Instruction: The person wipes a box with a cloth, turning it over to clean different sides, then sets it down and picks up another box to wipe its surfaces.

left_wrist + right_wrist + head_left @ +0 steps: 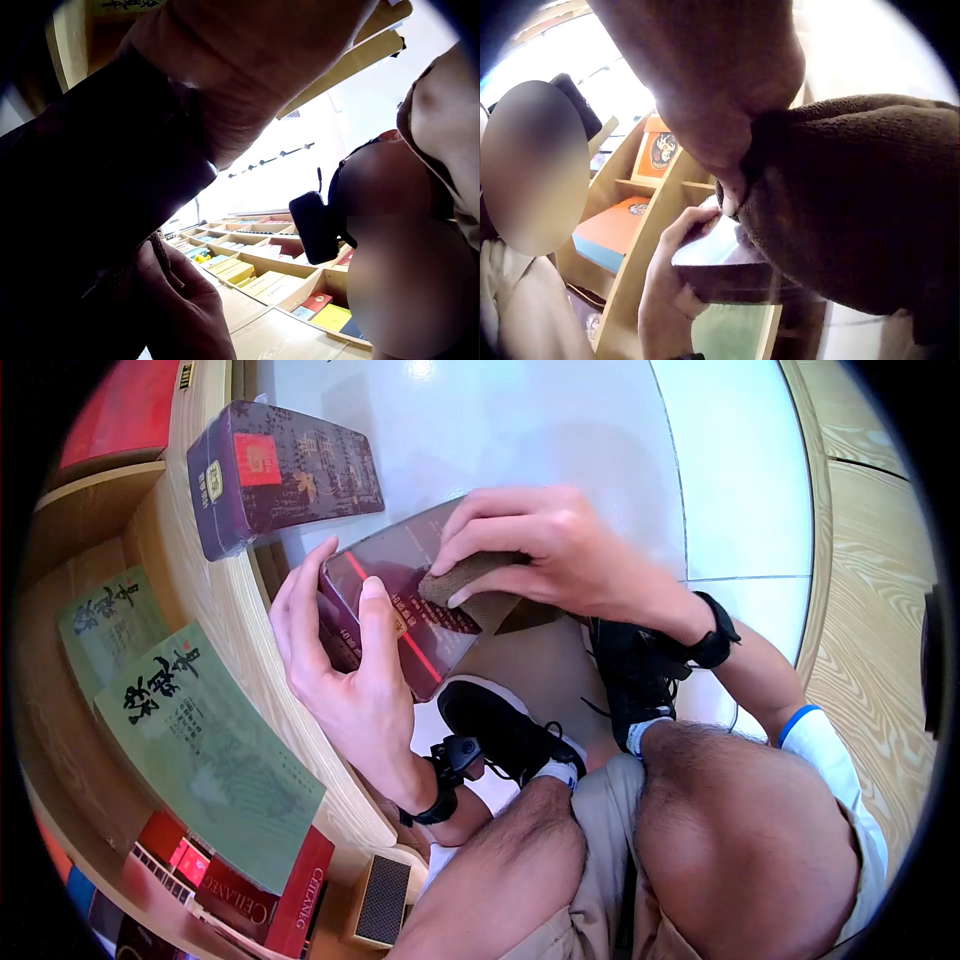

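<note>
Maroon and glossy, a flat rectangular box (400,610) is sitting tilted in the middle of the scene, just above the person's knees. The left hand (345,670) is gripping it, with the thumb laid across the near face and the fingers wrapping the left edge. This is probably turning the broad face upward and bracing it against pressure. The right hand (560,555) is coming in from the right with its fingers bent over a folded brown cloth (470,585). It is holding the cloth and pressing it down on the box's far right corner. The box is staying closed, so its contents are not showing.

A second maroon box with a red square label (280,475) is lying flat and shut on the curved top of the pale wooden shelf unit (215,610). It sits far left of the hands and apart from them. Below that top, a left-hand compartment is holding green packets with black brush lettering (200,750), which are leaning face out. At the near left, a lower compartment is holding red boxes (290,900) standing packed side by side. Beside them a small wooden box with a dark mesh face (385,900) is resting. White floor tiles (560,420) are stretching away beyond the hands.
</note>
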Action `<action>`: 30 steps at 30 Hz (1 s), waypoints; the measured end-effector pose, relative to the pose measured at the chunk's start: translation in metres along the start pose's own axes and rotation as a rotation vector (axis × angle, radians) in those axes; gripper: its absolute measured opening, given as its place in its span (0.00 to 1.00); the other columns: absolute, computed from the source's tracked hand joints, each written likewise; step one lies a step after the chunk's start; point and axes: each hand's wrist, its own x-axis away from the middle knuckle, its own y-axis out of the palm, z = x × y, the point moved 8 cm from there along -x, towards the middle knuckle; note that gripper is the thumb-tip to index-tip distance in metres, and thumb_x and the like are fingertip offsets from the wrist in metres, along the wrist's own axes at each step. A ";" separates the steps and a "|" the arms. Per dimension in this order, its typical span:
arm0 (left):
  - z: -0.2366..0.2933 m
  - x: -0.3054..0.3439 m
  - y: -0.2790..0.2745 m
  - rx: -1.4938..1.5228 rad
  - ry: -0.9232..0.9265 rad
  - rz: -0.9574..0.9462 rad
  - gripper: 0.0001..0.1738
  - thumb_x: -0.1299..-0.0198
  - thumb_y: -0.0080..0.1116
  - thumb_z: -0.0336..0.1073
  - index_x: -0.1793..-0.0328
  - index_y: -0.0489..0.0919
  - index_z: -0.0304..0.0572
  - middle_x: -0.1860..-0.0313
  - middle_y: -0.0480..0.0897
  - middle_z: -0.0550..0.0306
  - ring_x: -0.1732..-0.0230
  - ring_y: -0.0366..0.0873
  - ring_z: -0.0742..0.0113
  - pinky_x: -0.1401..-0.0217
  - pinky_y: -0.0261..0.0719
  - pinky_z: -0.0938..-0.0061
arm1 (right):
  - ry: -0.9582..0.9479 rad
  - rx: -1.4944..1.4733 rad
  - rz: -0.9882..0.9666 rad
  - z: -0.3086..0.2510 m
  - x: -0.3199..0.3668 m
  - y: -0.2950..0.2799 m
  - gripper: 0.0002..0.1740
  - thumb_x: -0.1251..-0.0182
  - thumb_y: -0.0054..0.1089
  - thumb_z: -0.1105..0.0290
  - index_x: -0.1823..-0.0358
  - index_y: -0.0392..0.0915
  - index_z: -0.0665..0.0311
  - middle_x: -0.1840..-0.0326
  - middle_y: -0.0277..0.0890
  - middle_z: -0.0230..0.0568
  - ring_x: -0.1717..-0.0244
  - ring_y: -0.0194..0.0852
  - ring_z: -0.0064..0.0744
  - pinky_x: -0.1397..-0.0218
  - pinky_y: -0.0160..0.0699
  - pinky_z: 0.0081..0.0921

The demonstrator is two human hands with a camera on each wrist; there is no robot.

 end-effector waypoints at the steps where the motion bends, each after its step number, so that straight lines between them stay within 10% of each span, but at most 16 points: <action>1: 0.000 0.000 0.000 -0.001 -0.001 0.001 0.20 0.32 0.67 0.32 0.34 0.85 0.41 0.39 0.82 0.47 0.38 0.80 0.54 0.32 0.77 0.60 | -0.012 0.000 0.008 0.000 -0.001 0.005 0.13 0.37 0.74 0.72 0.52 0.86 0.64 0.55 0.84 0.42 0.55 0.86 0.49 0.49 0.86 0.38; 19: 0.000 -0.001 -0.001 0.006 0.072 -0.019 0.20 0.31 0.67 0.34 0.34 0.85 0.41 0.39 0.82 0.45 0.36 0.80 0.50 0.30 0.76 0.57 | 0.013 -0.035 0.104 0.011 -0.007 0.020 0.12 0.37 0.73 0.74 0.53 0.86 0.64 0.56 0.85 0.44 0.55 0.86 0.52 0.49 0.86 0.40; 22: 0.005 0.000 0.000 -0.051 0.089 -0.031 0.19 0.29 0.64 0.31 0.34 0.84 0.36 0.38 0.83 0.51 0.37 0.79 0.62 0.29 0.74 0.67 | 0.034 -0.044 0.105 0.014 -0.009 0.018 0.11 0.37 0.74 0.74 0.53 0.86 0.64 0.56 0.85 0.44 0.54 0.86 0.52 0.49 0.86 0.40; 30: 0.005 -0.001 0.001 -0.016 0.110 -0.022 0.20 0.32 0.67 0.34 0.34 0.85 0.40 0.39 0.82 0.44 0.37 0.80 0.49 0.31 0.76 0.55 | 0.032 -0.025 0.128 0.021 -0.013 0.016 0.11 0.36 0.73 0.73 0.53 0.87 0.64 0.56 0.85 0.46 0.53 0.86 0.53 0.48 0.86 0.40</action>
